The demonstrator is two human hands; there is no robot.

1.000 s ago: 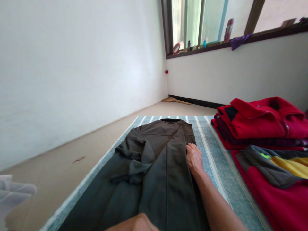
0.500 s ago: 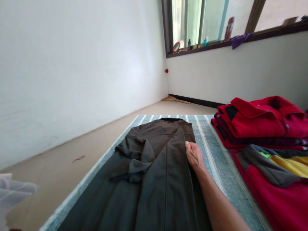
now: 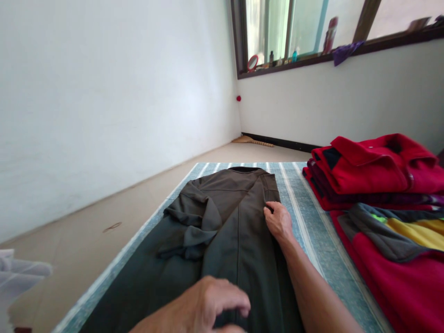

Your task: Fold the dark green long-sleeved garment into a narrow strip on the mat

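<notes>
- Coat (image 3: 253, 240) lies along the mat's (image 3: 312, 231) left side, collar by the far edge
- Right hand (image 3: 279, 222) rests at its right side, pinching or not, can't tell
- Left hand (image 3: 203, 305), fingers parted, over the coat's near part

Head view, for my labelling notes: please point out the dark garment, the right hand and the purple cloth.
Dark garment (image 3: 225, 245), head view: middle, beside the long seam.
Right hand (image 3: 280, 222), head view: its back.
Purple cloth (image 3: 344, 53), head view: middle.

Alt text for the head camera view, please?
A dark jacket lies on a striped blue cloth, a person's right hand at its right edge, left hand above its near part. Folded, mostly red clothes lie to the right.
</notes>
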